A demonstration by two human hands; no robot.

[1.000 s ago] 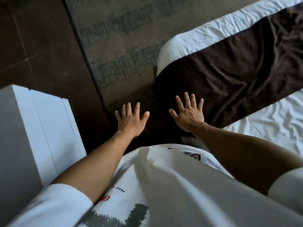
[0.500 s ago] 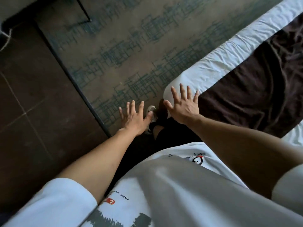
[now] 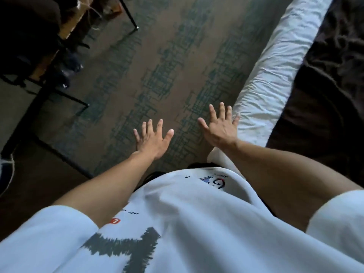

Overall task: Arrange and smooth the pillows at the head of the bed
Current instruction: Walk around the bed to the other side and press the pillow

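Note:
The bed [image 3: 275,71] runs along the right side, its white sheeted edge facing me and a dark brown runner [image 3: 325,107] lying across it. No pillow is in view. My left hand [image 3: 152,138] is held out over the carpet, fingers spread, holding nothing. My right hand [image 3: 220,129] is also spread and empty, hovering just left of the bed's white corner without touching it.
Patterned brown and green carpet [image 3: 157,66] fills the middle. At the upper left stand thin black furniture legs [image 3: 128,14] and a dark chair or desk [image 3: 29,36] with clutter beneath. Dark tiled floor [image 3: 39,184] lies at the lower left.
The view has swung away from the white cabinet and along the bed's foot. The runner has slid to the right edge. Both hands stay spread and empty in front of me.

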